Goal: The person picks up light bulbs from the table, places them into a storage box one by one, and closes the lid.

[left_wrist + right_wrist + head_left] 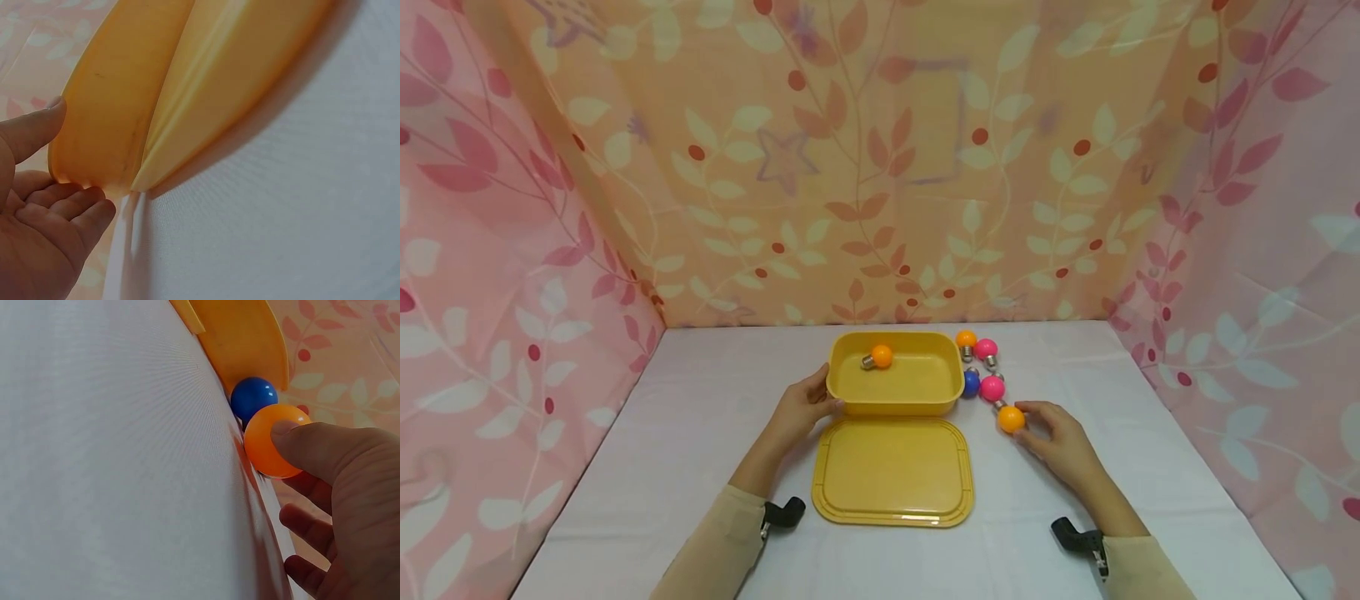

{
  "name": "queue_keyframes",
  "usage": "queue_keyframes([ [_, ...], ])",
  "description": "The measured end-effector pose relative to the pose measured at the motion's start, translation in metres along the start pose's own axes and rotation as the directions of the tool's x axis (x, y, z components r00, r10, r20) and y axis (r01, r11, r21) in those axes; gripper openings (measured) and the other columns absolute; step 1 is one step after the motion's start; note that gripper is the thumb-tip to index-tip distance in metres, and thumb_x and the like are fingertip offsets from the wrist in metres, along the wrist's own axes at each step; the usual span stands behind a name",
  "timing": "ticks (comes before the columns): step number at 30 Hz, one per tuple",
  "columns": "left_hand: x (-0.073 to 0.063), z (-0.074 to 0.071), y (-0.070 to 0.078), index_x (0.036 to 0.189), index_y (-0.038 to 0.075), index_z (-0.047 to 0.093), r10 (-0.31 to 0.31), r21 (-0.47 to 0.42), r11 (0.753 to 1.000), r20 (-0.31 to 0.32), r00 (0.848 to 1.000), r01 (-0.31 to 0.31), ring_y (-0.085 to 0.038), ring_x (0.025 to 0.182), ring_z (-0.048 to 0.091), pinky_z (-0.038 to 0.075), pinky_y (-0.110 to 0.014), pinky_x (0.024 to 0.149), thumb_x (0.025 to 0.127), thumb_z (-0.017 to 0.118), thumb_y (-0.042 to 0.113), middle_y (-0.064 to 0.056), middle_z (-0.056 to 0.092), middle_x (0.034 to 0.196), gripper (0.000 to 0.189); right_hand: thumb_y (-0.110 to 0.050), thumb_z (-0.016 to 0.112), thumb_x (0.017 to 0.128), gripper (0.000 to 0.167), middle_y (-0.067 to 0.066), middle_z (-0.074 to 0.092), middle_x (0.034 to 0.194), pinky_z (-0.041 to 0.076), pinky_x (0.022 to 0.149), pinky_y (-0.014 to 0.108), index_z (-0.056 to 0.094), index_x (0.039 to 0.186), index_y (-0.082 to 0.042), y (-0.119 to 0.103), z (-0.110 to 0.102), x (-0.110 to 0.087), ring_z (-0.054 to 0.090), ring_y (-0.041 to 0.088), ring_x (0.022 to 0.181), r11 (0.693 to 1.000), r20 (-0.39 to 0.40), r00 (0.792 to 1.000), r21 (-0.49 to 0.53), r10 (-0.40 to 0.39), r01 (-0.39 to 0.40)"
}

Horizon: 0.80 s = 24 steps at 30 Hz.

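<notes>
A yellow plastic box (917,409) stands on the white-covered table, with an orange toy light bulb (882,357) lying inside. My left hand (801,408) holds the box by its left end, thumb at the near corner and fingers toward the far one. To the right, my right hand (1062,440) pinches another orange bulb (1011,419) between thumb and fingers, its metal base pointing away. Beyond that bulb lie two pink bulbs, the nearer pink bulb (992,388) and the farther pink bulb (986,349). A blue bulb (254,399) and a third orange bulb (966,339) lie beside the box.
The flat yellow lid (892,473) lies just in front of the box. Leaf-patterned cloth walls, an orange back wall (880,167) and pink side walls, enclose the table (685,392). Each wrist carries a black camera mount.
</notes>
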<state>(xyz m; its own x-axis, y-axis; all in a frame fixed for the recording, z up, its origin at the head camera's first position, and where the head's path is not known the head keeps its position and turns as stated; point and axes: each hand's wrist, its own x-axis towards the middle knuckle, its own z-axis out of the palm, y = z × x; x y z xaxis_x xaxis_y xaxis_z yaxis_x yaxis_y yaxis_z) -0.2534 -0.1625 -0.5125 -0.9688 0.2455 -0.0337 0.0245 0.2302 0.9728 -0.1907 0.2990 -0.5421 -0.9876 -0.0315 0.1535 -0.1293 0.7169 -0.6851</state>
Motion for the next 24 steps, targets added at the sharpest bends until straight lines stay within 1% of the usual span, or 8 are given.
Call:
queue_keyframes([
  [5,-0.001,-0.001,-0.001,0.163,0.010,0.025,-0.001,0.005,1.000,0.002,1.000,0.001,-0.024,0.150,0.037,0.040,-0.033,0.115,0.093,0.077,0.013,-0.011,0.031,0.166,0.087,-0.033,0.080,0.091,0.049,0.008,0.062,0.138,0.043,0.112,0.062,0.064,0.134,-0.017,-0.001,0.000,-0.001,0.053,0.034,0.133,1.000,0.014,0.999,-0.001,0.030,-0.030],
  [10,0.000,0.000,-0.002,0.162,0.009,0.025,0.000,0.003,1.000,-0.001,1.000,0.000,-0.026,0.150,0.037,0.040,-0.035,0.116,0.093,0.076,0.011,-0.013,0.031,0.166,0.086,-0.035,0.080,0.090,0.049,0.007,0.063,0.137,0.043,0.112,0.062,0.064,0.134,-0.019,-0.003,-0.002,-0.001,0.053,0.034,0.132,1.000,0.013,1.000,0.001,0.020,-0.020],
  [14,0.001,0.001,-0.003,0.162,0.010,0.025,-0.006,0.009,1.000,-0.008,1.000,0.006,-0.025,0.150,0.038,0.039,-0.037,0.117,0.093,0.076,0.011,-0.012,0.033,0.165,0.086,-0.039,0.080,0.090,0.051,0.006,0.062,0.138,0.043,0.112,0.063,0.065,0.134,-0.021,-0.004,-0.004,-0.003,0.053,0.034,0.132,1.000,0.008,1.000,0.022,0.020,-0.020],
  [18,0.002,0.001,-0.002,0.162,0.012,0.027,-0.013,0.013,1.000,-0.015,1.000,0.013,-0.022,0.149,0.039,0.039,-0.036,0.117,0.093,0.077,0.013,-0.009,0.036,0.164,0.085,-0.041,0.080,0.089,0.051,0.006,0.062,0.139,0.041,0.112,0.066,0.065,0.134,-0.022,-0.007,-0.005,-0.004,0.052,0.035,0.134,0.998,0.000,1.000,0.053,0.022,-0.022],
  [20,0.002,0.001,-0.002,0.162,0.012,0.027,-0.015,0.008,1.000,-0.017,1.000,0.015,-0.021,0.149,0.040,0.039,-0.034,0.117,0.094,0.076,0.013,-0.008,0.036,0.164,0.084,-0.039,0.080,0.089,0.051,0.006,0.062,0.139,0.040,0.112,0.068,0.065,0.134,-0.021,-0.008,-0.006,-0.004,0.052,0.035,0.134,0.998,-0.010,1.000,0.064,0.008,-0.007],
  [24,0.002,0.000,-0.005,0.162,0.009,0.026,0.006,0.017,1.000,-0.012,1.000,-0.006,-0.023,0.148,0.040,0.040,-0.035,0.116,0.094,0.076,0.012,-0.011,0.035,0.164,0.084,-0.036,0.081,0.089,0.048,0.006,0.064,0.136,0.038,0.112,0.069,0.066,0.132,-0.021,-0.014,-0.006,-0.004,0.053,0.034,0.133,0.996,-0.037,0.999,0.076,-0.037,0.040],
])
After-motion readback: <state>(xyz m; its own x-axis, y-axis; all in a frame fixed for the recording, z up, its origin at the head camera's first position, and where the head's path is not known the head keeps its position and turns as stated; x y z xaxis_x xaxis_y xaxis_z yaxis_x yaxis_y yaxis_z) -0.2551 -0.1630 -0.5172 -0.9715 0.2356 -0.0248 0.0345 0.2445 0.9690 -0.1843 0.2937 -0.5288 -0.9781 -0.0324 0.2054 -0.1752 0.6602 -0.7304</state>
